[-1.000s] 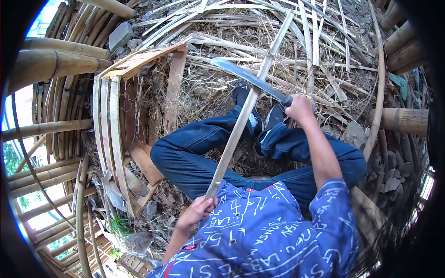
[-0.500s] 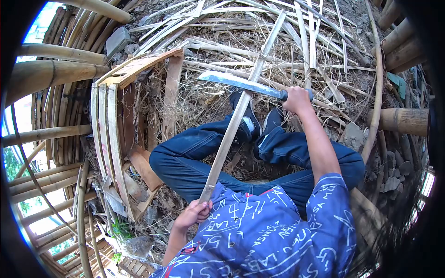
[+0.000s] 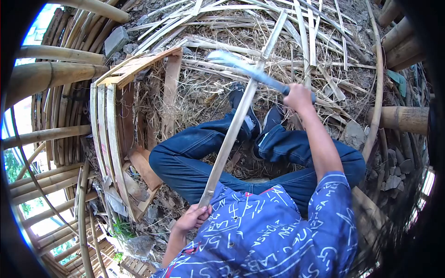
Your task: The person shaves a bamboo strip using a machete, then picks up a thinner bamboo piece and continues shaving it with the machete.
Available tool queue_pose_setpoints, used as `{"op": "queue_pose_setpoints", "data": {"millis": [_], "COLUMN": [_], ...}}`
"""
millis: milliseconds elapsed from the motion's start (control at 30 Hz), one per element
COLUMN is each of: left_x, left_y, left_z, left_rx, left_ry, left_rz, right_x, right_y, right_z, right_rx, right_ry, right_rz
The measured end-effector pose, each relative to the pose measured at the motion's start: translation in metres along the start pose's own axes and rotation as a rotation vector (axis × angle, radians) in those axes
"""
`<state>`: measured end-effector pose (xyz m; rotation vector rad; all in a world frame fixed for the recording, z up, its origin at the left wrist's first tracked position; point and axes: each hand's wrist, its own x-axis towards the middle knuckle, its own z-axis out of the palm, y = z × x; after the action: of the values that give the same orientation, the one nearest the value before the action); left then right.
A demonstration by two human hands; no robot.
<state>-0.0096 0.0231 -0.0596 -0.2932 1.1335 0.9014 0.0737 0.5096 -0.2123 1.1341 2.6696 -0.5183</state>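
My left hand [image 3: 193, 217] is closed round the near end of a long bamboo strip [image 3: 230, 134], close against my shirt. The strip slants up and away over my crossed legs, its far end above the litter on the ground. In my right hand [image 3: 298, 98] is the dark handle of a machete [image 3: 241, 66], fingers wrapped round it. The blade points left and lies across the strip just below a node, a little blurred by motion. My dark shoes [image 3: 244, 104] are under and beside the strip.
A wooden crate [image 3: 113, 120] stands at my left, with bamboo poles [image 3: 55, 74] beyond it. Split bamboo strips [image 3: 218, 44] and shavings litter the ground ahead. A thick bamboo pole [image 3: 403, 119] juts in from the right, near loose stones [image 3: 393, 176].
The machete has moved a little farther up the strip, its blade tilting more steeply and blurring. My left hand and the strip are almost where they were.
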Motion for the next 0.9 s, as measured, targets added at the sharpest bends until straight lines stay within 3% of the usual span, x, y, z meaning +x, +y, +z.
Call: {"op": "queue_pose_setpoints", "data": {"millis": [67,200,300,533,633,700,800,900], "left_x": [0.0,0.001,0.008,0.019,0.019,0.016,0.011,0.008], "left_y": [0.002,0.003,0.009,0.011,0.012,0.008,0.004,0.004], "left_z": [0.006,-0.001,0.001,0.003,0.006,0.007,0.006,0.011], "left_rx": [0.087,0.037,0.068,0.067,0.107,0.134,0.128,0.173], "left_ry": [0.06,-0.008,-0.011,-0.01,0.008,0.028,0.046,0.109], "left_rz": [-0.011,0.011,0.025,0.028,0.049,0.046,0.044,0.019], "right_x": [0.017,0.009,-0.011,-0.076,-0.08,-0.066,-0.037,-0.01], "right_y": [0.012,0.006,0.0,-0.041,-0.045,-0.035,-0.021,0.005], "right_z": [0.0,-0.018,-0.012,-0.001,-0.002,0.006,-0.011,-0.01], "right_rx": [0.132,0.106,0.156,0.176,0.142,0.112,0.128,0.089], "right_ry": [0.088,0.048,0.04,-0.093,-0.136,-0.059,-0.076,-0.02], "right_rz": [0.19,0.173,0.135,-0.219,-0.234,-0.206,0.069,0.099]}}
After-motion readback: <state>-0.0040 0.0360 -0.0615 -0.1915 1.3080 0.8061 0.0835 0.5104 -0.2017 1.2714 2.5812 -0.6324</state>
